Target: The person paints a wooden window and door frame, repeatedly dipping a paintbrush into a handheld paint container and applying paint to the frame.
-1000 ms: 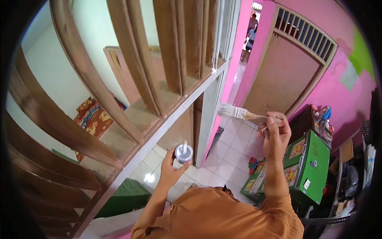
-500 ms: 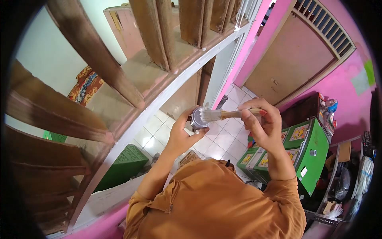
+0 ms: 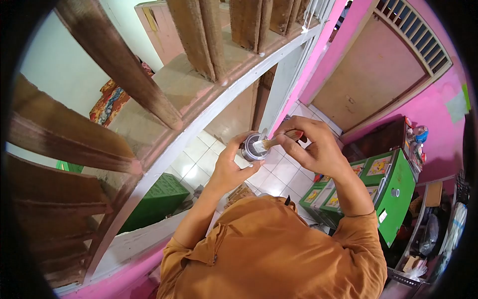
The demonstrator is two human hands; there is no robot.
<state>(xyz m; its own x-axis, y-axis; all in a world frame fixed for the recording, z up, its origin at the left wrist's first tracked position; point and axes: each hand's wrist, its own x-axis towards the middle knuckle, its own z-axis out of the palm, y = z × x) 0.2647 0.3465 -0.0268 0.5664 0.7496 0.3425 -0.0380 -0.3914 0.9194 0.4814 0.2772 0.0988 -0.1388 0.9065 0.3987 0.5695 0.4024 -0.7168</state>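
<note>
My left hand is wrapped round a small round can, its open top facing up. Grey shows inside the can; how full it is I cannot tell. Between the fingers and thumb of my right hand is a paintbrush with a wooden handle and a red end. Its whitish bristles dip into the mouth of the can. Both hands are close together in front of my chest, above the tiled floor.
Brown wooden slats stand on a curved ledge with a white edge at my left. A green drawer cabinet with picture panels is at the right, beside a cluttered shelf. Behind are a wooden door and pink wall.
The paintbrush has gone from the can's rim, lying nearly level, to bristles down inside its mouth. My right hand has moved left, nearer the can. My left hand still holds the can.
</note>
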